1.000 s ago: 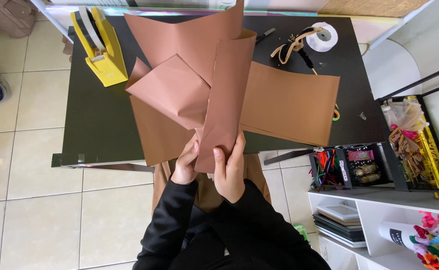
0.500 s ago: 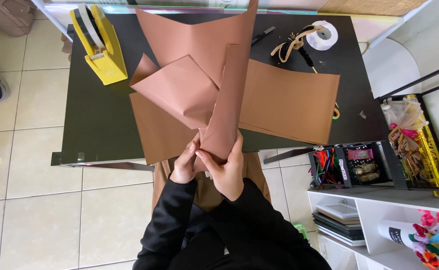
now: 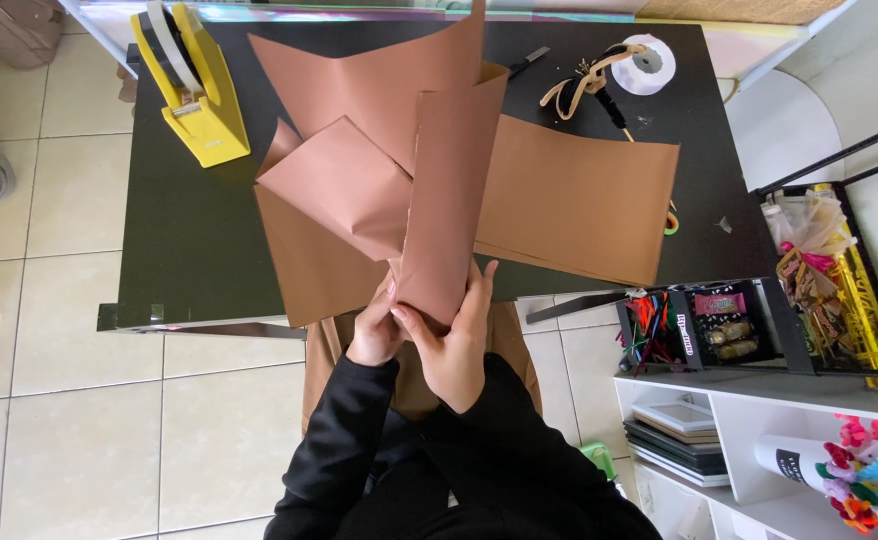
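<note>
Both hands clasp the narrow base of a brown paper wrap [image 3: 439,200] at the near table edge: the left hand [image 3: 374,330] grips it from the left, and the right hand [image 3: 456,345] curls around it. More brown sheets [image 3: 579,200] lie flat just beyond the hands, and a yellow tape dispenser [image 3: 194,85] stands far left of them.

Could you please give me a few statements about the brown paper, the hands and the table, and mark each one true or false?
1. Both hands grip the brown paper bundle at its narrow lower end. True: the left hand and the right hand close around it there.
2. The yellow tape dispenser stands at the table's far left. True.
3. The black table carries no other paper. False: flat brown sheets lie on it, right of the bundle.
4. The white ribbon spool sits beside the tape dispenser. False: it lies at the far right corner.
5. The person wears short sleeves. False: long black sleeves.
</note>
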